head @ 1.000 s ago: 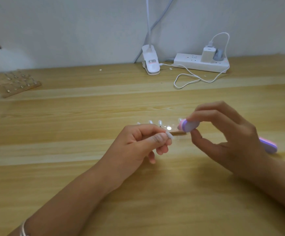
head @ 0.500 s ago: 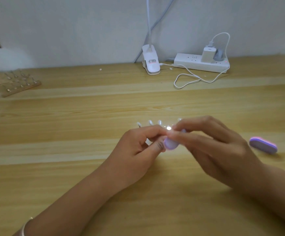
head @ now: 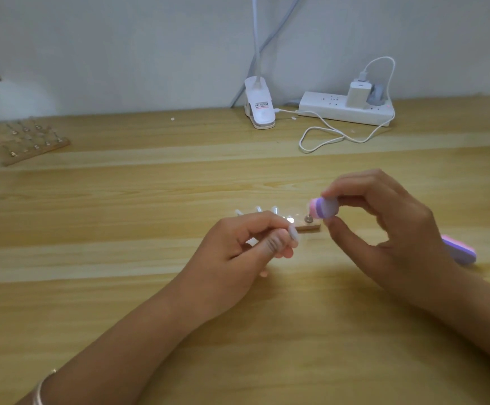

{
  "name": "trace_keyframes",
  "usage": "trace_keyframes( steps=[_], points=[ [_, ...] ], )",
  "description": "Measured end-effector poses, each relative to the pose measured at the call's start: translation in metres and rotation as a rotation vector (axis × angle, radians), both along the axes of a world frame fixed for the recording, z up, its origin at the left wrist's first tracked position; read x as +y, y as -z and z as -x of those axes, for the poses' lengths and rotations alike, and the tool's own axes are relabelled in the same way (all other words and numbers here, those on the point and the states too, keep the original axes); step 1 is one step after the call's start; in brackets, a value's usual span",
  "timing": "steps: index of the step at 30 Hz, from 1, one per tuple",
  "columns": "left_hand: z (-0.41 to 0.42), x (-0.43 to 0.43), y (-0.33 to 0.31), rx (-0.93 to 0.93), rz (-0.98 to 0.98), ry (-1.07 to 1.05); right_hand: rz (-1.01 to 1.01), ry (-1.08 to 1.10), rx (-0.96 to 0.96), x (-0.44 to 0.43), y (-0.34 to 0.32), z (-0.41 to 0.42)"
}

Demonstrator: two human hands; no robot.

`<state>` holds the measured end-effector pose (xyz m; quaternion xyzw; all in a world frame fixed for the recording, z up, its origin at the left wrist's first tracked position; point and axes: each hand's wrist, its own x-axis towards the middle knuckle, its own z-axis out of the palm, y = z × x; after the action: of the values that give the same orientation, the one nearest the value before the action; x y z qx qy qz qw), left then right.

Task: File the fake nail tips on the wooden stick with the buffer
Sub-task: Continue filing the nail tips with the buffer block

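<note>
My left hand (head: 237,247) pinches a clear fake nail tip (head: 293,232) between thumb and forefinger, just above the table. Behind it lies the wooden stick (head: 308,228), with several clear nail tips (head: 274,210) standing along it; my left hand hides most of the stick. My right hand (head: 384,226) grips a small pink and purple buffer (head: 324,208) between thumb and fingers, raised just right of the stick's end and apart from the held tip.
A second pink and purple buffer (head: 458,249) lies on the table behind my right wrist. At the far left sits a wooden board (head: 24,143) with more nail tips. A clip lamp base (head: 259,105), a power strip (head: 346,111) and a white cable (head: 325,135) line the back wall.
My right hand has lifted the buffer up and to the right, off the nail tip that it was rubbing half a second ago. My left hand keeps its hold on the tip.
</note>
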<state>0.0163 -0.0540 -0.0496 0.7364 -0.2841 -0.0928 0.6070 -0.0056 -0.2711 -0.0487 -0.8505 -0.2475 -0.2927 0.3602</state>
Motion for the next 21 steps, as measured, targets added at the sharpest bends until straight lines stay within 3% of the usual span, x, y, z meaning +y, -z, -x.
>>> trace_keyframes(
  steps=[3,10,21],
  points=[
    [0.000,0.000,0.000,0.035,0.031,0.049,-0.180,-0.148,0.148,0.012,-0.002,0.012],
    [-0.001,0.001,0.001,0.026,0.032,0.028,0.068,-0.153,0.228,0.018,-0.002,0.016],
    [-0.003,0.001,-0.002,0.159,0.074,0.012,-0.072,-0.090,0.201,0.013,-0.003,0.002]
  ],
)
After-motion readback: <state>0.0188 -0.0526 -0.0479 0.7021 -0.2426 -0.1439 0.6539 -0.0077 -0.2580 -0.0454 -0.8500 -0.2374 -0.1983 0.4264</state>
